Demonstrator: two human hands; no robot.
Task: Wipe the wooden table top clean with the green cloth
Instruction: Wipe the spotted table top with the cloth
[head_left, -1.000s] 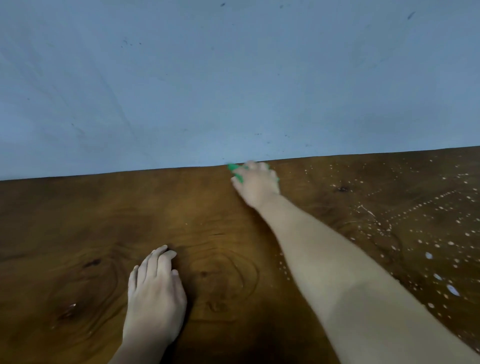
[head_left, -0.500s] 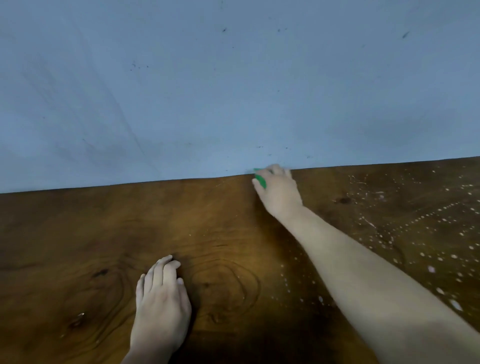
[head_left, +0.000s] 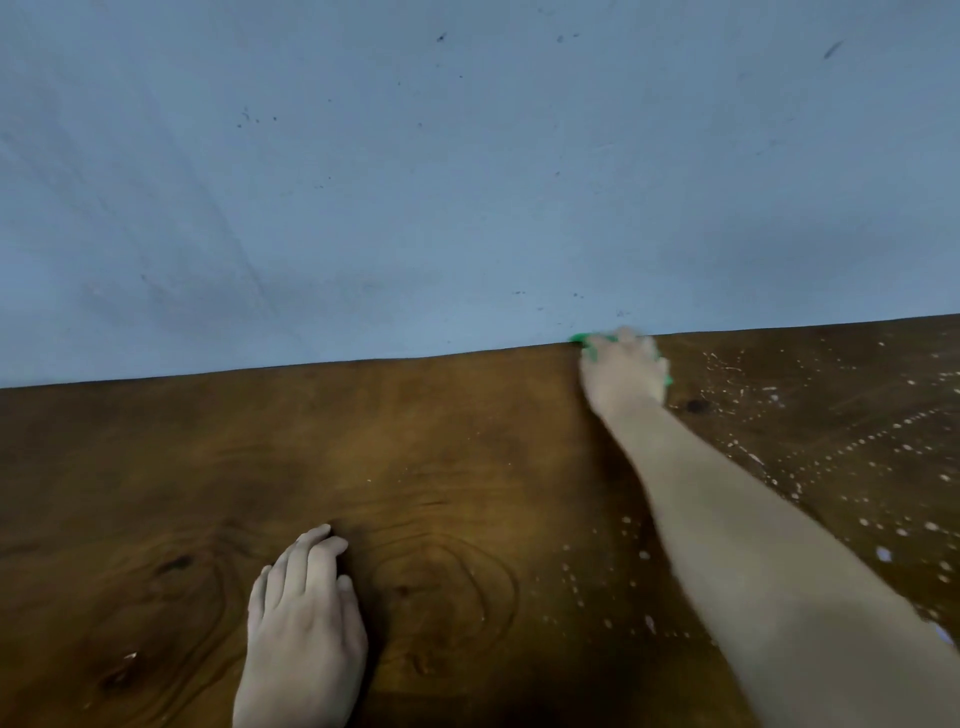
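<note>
1. Nearest to us, our left hand (head_left: 304, 631) lies palm down on the wooden table top (head_left: 441, 441), at the near left. Its fingers are close together, stretched out flat and gripping nothing.
2. Just right of that hand we see ringed knots in the dark grain.
3. Further right, our bare right forearm (head_left: 753, 545) runs from the near right corner diagonally toward the far edge.
4. White specks (head_left: 857, 452) are scattered over the right part of the table, on both sides of the forearm, denser on its right.
5. At the far edge, our right hand (head_left: 623, 376) presses down on the green cloth (head_left: 584, 344). The hand is blurred, so we cannot tell how its fingers are set; it covers most of the cloth, and only green slivers show at its left and right sides.
6. The cloth sits right where the table meets the blue wall (head_left: 467, 182), which bears a few dark marks.
</note>
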